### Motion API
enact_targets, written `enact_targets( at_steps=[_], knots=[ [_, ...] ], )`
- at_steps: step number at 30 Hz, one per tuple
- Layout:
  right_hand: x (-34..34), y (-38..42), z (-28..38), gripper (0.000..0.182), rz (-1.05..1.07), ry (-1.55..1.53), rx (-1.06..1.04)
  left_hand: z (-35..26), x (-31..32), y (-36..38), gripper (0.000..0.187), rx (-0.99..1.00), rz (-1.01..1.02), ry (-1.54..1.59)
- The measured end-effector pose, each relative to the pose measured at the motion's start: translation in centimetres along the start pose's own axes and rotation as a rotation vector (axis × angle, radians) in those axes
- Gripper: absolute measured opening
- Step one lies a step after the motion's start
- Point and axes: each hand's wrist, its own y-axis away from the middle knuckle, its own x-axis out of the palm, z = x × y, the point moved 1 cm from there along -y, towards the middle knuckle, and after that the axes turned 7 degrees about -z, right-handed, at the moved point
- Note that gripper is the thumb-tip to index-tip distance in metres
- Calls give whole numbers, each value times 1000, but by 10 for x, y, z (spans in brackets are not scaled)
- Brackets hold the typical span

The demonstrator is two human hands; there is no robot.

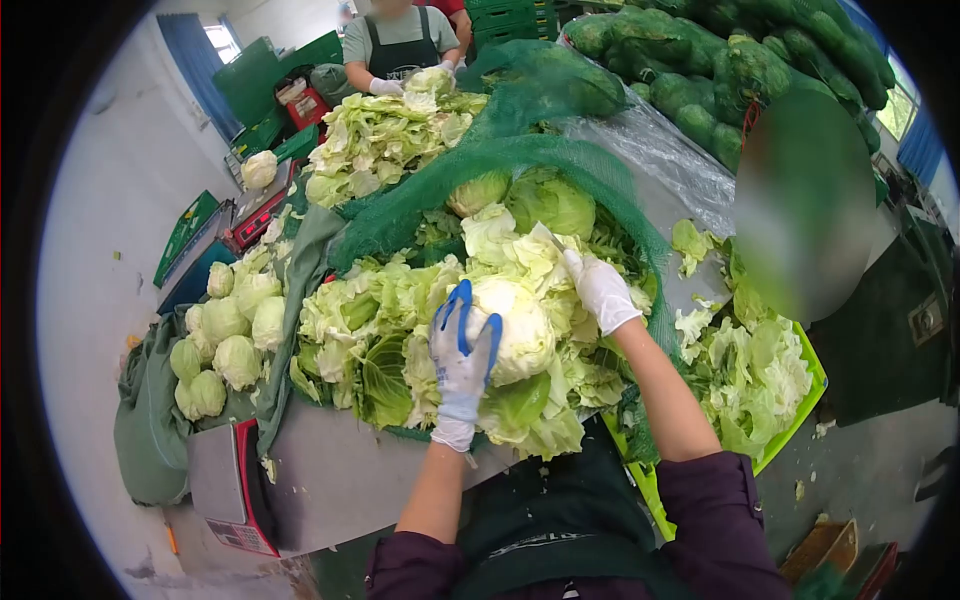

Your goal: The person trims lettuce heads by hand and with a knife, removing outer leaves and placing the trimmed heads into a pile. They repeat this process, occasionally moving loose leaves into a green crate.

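Observation:
A pale trimmed cabbage (pixel 512 330) sits on a heap of loose leaves (pixel 365 310) in the middle of the table. My left hand (pixel 462 365), in a white glove with blue fingertips, rests on the cabbage's left side with its fingers spread. My right hand (pixel 600 288), in a white glove, is at the upper right of the cabbage, fingers closed around a thin blade that points up and left. Green netting (pixel 600 160) arches around the leaves, with greener cabbages (pixel 550 203) inside it.
Trimmed cabbages (pixel 225 320) are piled at the left, near a red scale (pixel 225 485). Across the table a person (pixel 400 45) handles a cabbage behind another leaf heap (pixel 385 140). Netted cabbages (pixel 690 60) are stacked at upper right. A yellow-green crate (pixel 808 390) holds leaves.

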Motion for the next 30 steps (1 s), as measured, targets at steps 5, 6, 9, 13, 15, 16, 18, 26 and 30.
enact_targets(
  at_steps=[5, 6, 9, 13, 15, 16, 18, 26, 30],
  knots=[
    [-31, 46, 72, 86, -65, -83, 26, 4, -14, 9, 51, -2, 18, 153],
    [-16, 45, 74, 97, -80, -107, -12, 2, -16, 15, 51, -7, 29, 150],
    [4, 19, 66, 112, 25, -111, 17, -6, -16, 30, 52, 84, -36, -30],
    [35, -11, 62, 105, 106, -110, -13, 14, -13, 40, 49, 57, -112, 114],
    [43, -10, 59, 109, 40, -96, -80, 18, -12, 40, 46, -10, -145, 267],
    [48, -8, 52, 107, -32, -94, -120, 13, -16, 37, 45, -2, -136, 304],
    [50, 4, 42, 97, -130, -203, -158, 32, -17, 46, 43, 93, -169, 205],
    [39, 141, 54, 70, -68, -560, -42, 26, -35, 41, 54, -234, -179, 566],
    [21, 119, 94, 70, 23, -735, -29, 18, -35, 38, 54, -457, -262, 493]
  ],
)
